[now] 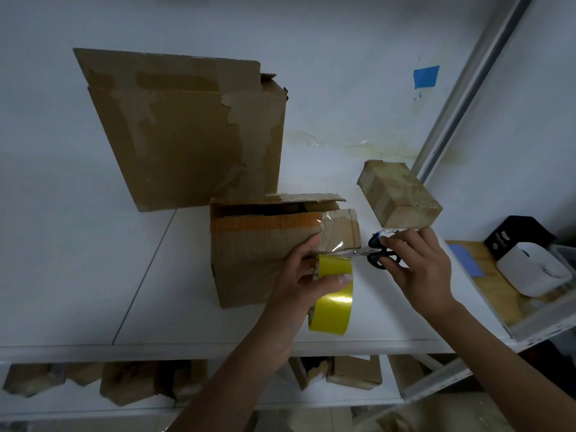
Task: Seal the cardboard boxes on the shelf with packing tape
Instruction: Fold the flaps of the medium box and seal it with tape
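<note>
On shelf (pixel 93 275), box (pixel 258 244) ajar, inside dark; L hand (pixel 302 275): tape (pixel 335 307), R hand (pixel 417 266): scissors (pixel 378 254).

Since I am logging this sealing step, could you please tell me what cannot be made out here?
- Head view: inside the middle box, dark under its raised flap.
- Head view: blade tips of the scissors, blurred against the tape roll in the left hand.
- Head view: lower-shelf boxes, dim, cut off by the shelf edge.

White shelf (pixel 78 275): three cardboard boxes (pixel 193 132).
</note>
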